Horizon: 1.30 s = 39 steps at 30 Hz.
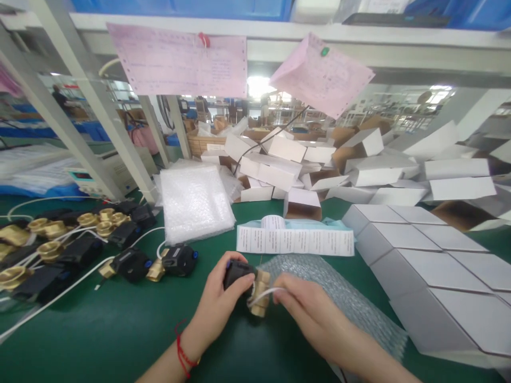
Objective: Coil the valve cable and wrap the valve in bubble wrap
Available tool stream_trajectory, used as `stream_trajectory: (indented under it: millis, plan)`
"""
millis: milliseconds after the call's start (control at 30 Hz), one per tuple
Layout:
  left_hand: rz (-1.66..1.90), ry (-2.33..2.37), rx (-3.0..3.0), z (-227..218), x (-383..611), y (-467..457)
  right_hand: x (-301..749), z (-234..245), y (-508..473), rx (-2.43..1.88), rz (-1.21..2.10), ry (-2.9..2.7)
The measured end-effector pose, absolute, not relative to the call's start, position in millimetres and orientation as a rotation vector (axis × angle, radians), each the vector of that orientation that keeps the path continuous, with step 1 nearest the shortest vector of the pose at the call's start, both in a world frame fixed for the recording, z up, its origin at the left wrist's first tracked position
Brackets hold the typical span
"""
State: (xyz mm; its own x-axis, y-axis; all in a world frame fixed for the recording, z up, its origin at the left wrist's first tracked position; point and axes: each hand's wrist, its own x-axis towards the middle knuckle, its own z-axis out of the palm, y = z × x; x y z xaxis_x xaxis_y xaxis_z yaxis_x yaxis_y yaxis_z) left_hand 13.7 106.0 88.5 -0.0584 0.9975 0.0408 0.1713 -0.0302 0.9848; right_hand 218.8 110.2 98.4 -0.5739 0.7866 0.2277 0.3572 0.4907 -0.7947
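Valve [261, 280] in curled left hand [219, 299], right hand [306, 307] pinching cable [264, 293]

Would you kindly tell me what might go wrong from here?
The white cable, pinched in the right hand, might strain if pulled hard. If the left hand slips on the black housing, it and the brass fitting could drop. The right forearm passes over the bubble wrap and might drag it.

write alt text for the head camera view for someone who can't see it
A person's left hand holds a black-and-brass fitting over a green table while the right hand pinches its white cable. Similar fittings lie to the left, bubble wrap beside the right hand, and rows of white boxes to the right.
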Motion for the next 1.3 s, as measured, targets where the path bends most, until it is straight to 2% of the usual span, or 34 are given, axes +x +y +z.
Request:
stream_trajectory:
  millis: [100,233,400,533,633,767,933,1300]
  plan:
    - [1.077,1.182,1.209,88.2,14.6,101.6,227.0,93.7,129.3,-1.007,0.908,-2.117]
    - [1.086,0.987,0.727,83.4,16.2,98.6,215.5,77.0,128.3,-0.948,0.996,-2.252]
    - [1.285,1.003,0.298,85.6,20.7,109.1,192.7,64.0,99.9,-1.111,0.579,-2.66]
    - [1.411,1.095,0.532,74.8,22.8,113.3,195.6,64.3,88.4,-1.088,0.436,-2.728]
    - [1.372,1.266,0.78,62.5,21.4,111.1,203.3,70.1,87.0,-0.922,0.393,-2.56]
    - [1.247,1.387,1.012,61.4,18.9,106.9,205.5,75.6,91.2,-0.804,0.694,-2.121]
    - [1.128,1.409,1.165,67.3,19.8,105.5,202.5,74.5,107.2,-0.84,1.438,-1.395]
    - [1.015,1.366,1.251,67.9,22.1,102.9,197.3,63.7,114.2,-0.776,1.566,-1.24]
